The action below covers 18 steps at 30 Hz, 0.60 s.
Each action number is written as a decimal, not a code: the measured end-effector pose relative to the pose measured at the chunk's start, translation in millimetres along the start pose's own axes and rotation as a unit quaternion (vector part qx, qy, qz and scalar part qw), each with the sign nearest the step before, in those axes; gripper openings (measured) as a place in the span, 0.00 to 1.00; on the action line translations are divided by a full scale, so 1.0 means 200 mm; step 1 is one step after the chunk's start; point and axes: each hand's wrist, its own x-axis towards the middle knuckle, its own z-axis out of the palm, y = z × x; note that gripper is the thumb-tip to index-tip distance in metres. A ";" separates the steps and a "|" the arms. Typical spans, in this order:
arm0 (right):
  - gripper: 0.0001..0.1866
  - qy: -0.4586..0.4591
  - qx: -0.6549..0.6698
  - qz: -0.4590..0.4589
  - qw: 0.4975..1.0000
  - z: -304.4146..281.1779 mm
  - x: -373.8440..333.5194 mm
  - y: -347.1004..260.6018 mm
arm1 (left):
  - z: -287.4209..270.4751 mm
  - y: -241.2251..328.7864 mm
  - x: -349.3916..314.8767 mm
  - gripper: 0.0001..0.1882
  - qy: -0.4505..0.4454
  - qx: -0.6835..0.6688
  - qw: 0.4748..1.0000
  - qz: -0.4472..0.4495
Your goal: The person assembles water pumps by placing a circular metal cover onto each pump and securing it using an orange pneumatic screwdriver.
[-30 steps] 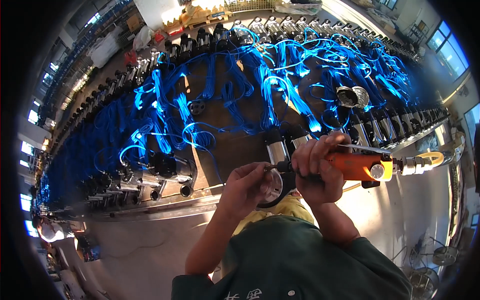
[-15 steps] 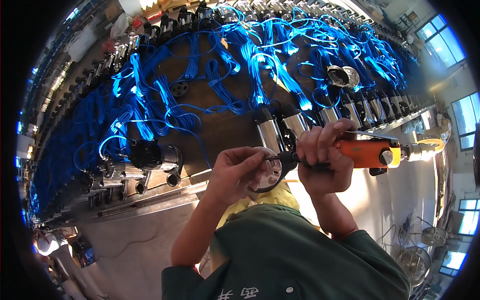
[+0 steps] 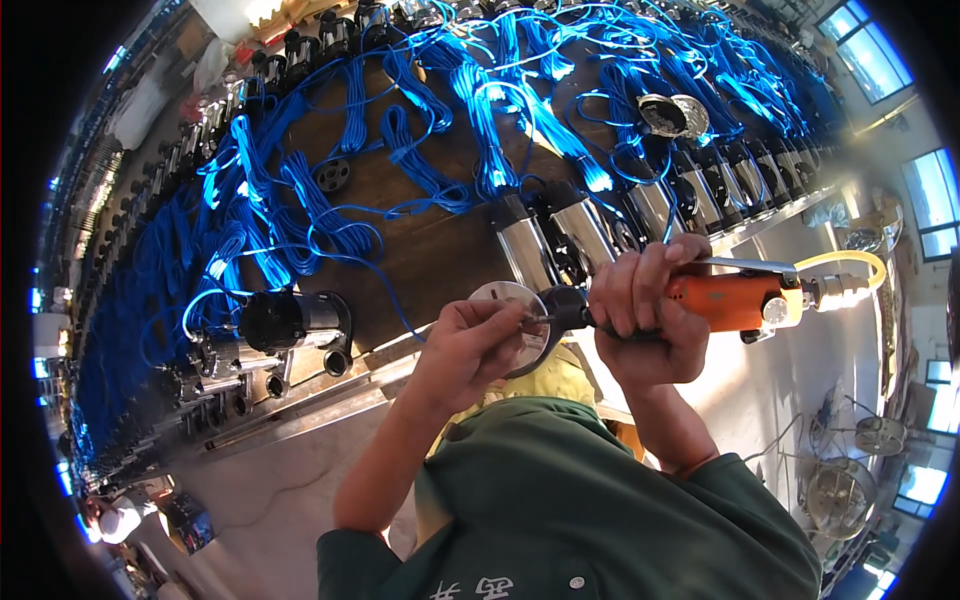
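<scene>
The person is putting the tip of an orange power screwdriver [image 3: 735, 300] against a small round metal disc [image 3: 512, 322], so the step in hand looks like driving a screw into that disc. The right hand [image 3: 645, 310] is wrapping tightly around the body of the tool, with a yellow hose [image 3: 845, 262] curling off its back end at about 3 o'clock. The left hand [image 3: 470, 345] is pinching the disc and seems to be steadying a little screw at the tool's tip, though the screw is too small to see well. The disc is sitting in the middle of the view, up in the air just in front of the person's green shirt [image 3: 600, 500], not on the bench. The next move probably needs the tip to be lining up straight with the hole, and the left fingers to be staying clear of the spinning bit. Beyond the hands, from 9 o'clock round to 2 o'clock, a long brown bench [image 3: 430, 240] is carrying many coils of blue cable [image 3: 480, 120] and rows of shiny metal pumps [image 3: 580, 235], with one black pump [image 3: 285, 320] lying at 9 o'clock. The room looks like a big workshop, with windows [image 3: 935, 200] glowing at 3 o'clock and a grey floor [image 3: 270, 480] at 7 o'clock.
</scene>
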 end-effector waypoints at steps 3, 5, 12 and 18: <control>0.18 -0.014 -0.073 0.010 0.997 -0.03 -0.05 0.00 | 0.06 -0.05 0.00 0.12 0.136 0.376 0.913 0.085; 0.19 -0.020 -0.125 0.021 0.992 -0.04 -0.08 0.01 | 0.04 -0.08 0.00 0.14 0.066 0.518 0.839 0.154; 0.18 -0.004 -0.229 0.089 0.969 -0.09 -0.15 0.06 | 0.14 -0.13 -0.10 0.14 0.145 0.565 0.797 0.155; 0.18 -0.063 -0.325 0.114 0.937 -0.08 -0.18 0.06 | -0.15 -0.17 -0.12 0.21 0.350 0.367 0.839 0.195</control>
